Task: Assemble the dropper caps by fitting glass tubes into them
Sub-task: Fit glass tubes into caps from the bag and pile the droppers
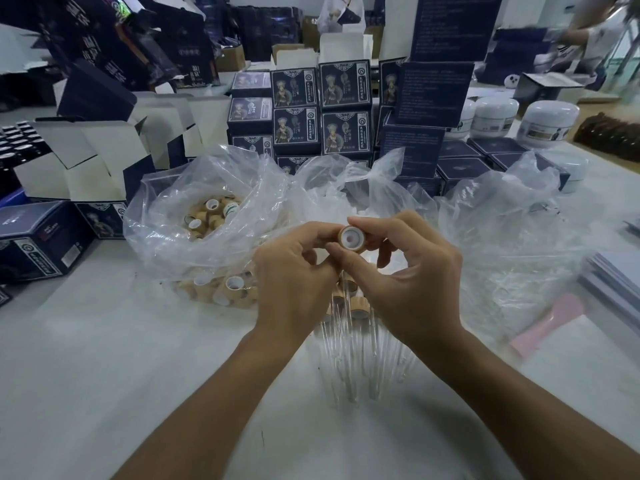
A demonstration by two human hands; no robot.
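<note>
White bench [104, 358] crowded far with dark boxes [320, 109]; right hand [408, 271] pinches a dropper cap [351, 238], left hand [294, 275] curled, its grip unclear.

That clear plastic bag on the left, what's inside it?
The clear plastic bag holds many tan dropper caps with white inner linings. How deep the pile goes is hidden by crumpled plastic and the left hand.

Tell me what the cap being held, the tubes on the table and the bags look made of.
Cap: tan matt shell, perhaps bamboo or wood-look plastic, with a white, likely plastic liner.
Tubes: clear and glossy with bright glints, consistent with glass.
Bags: thin clear plastic film, crinkled and shiny.
</note>
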